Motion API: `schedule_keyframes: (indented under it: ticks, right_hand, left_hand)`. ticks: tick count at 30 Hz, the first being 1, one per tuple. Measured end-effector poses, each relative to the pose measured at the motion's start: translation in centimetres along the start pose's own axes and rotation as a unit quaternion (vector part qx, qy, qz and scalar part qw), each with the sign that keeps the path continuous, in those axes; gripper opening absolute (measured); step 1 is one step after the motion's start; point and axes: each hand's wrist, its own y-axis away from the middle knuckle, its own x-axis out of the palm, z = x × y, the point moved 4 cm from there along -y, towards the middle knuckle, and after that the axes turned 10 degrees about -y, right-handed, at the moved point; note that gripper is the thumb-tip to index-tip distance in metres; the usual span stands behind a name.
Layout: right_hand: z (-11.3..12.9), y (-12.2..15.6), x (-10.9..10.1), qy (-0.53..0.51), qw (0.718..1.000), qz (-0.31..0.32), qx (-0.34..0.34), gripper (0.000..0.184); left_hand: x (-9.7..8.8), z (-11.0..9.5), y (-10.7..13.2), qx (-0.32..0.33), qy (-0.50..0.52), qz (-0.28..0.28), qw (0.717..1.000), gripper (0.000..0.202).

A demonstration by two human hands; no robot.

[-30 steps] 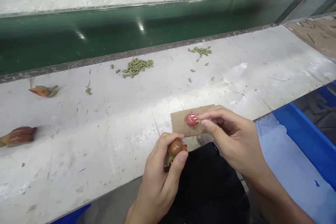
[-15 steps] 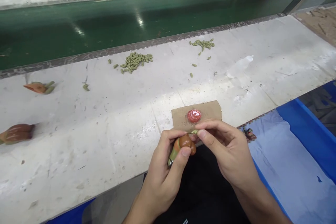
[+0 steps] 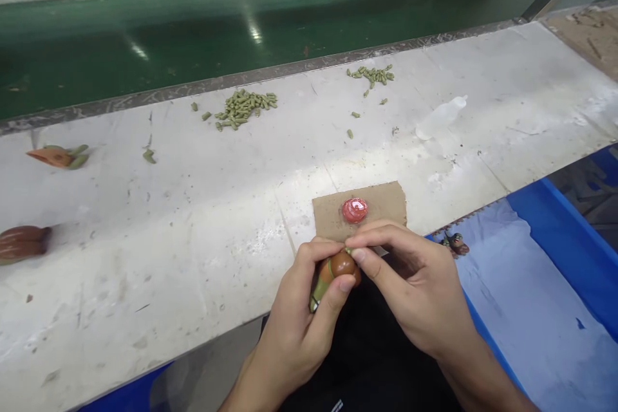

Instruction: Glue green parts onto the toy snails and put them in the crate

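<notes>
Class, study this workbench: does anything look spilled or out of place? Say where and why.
Green pellets lie in two loose heaps with strays around them on the white bench. They look spilled because no container holds them.

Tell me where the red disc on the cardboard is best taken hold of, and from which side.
Pinch the red disc by its rim, probably coming down from above on the far side. It is round and low, lying flat on the cardboard piece, while the left hand and right hand crowd its near side around the brown-and-green figurine.
</notes>
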Motion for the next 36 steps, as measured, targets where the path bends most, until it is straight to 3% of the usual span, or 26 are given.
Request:
schedule_keyframes:
  ticks: [5,10,12,14,17,20,23,29,32,36]
  right_hand:
    - [0.1,0.1,0.4,-0.010,1.000,0.022,-0.005,0.020]
    - [2.3,-1.0,0.4,0.025,0.997,0.075,-0.020,0.031]
    - [2.9,-3.6,-0.3,0.072,0.995,0.052,-0.046,0.043]
    - [2.7,-7.6,-1.3,0.155,0.984,-0.003,-0.084,0.041]
    - [1.0,-14.9,-2.3,0.297,0.948,-0.056,-0.100,0.037]
    - [-1.1,-20.3,-2.2,0.330,0.939,-0.051,-0.082,0.031]
    - [-2.2,-22.5,-1.5,0.345,0.936,-0.023,-0.063,0.020]
    - [-1.1,-21.3,-2.0,0.302,0.953,-0.002,-0.037,0.021]
    - [0.4,-17.8,-2.8,0.250,0.968,0.005,-0.028,0.011]
    - [1.7,-11.0,-3.4,0.115,0.993,0.027,-0.017,0.013]
  left_hand:
    - [-0.2,0.2,0.3,0.013,0.013,0.001,1.000,0.016]
    - [0.3,0.8,0.8,-0.094,0.134,-0.080,0.983,0.021]
    - [0.5,1.0,0.8,-0.153,0.183,-0.116,0.964,0.029]
    - [0.6,1.2,0.7,-0.184,0.204,-0.129,0.953,0.037]
    - [0.5,1.5,0.6,-0.171,0.178,-0.114,0.962,0.039]
    - [0.6,1.6,0.7,-0.140,0.153,-0.092,0.974,0.036]
    - [0.6,1.5,1.0,-0.145,0.151,-0.103,0.972,0.034]
    - [0.3,1.0,1.4,-0.169,0.092,-0.097,0.977,0.036]
    - [0.0,1.5,1.3,-0.152,0.084,-0.092,0.980,0.036]
    - [0.3,1.8,0.8,-0.108,0.064,-0.082,0.989,0.025]
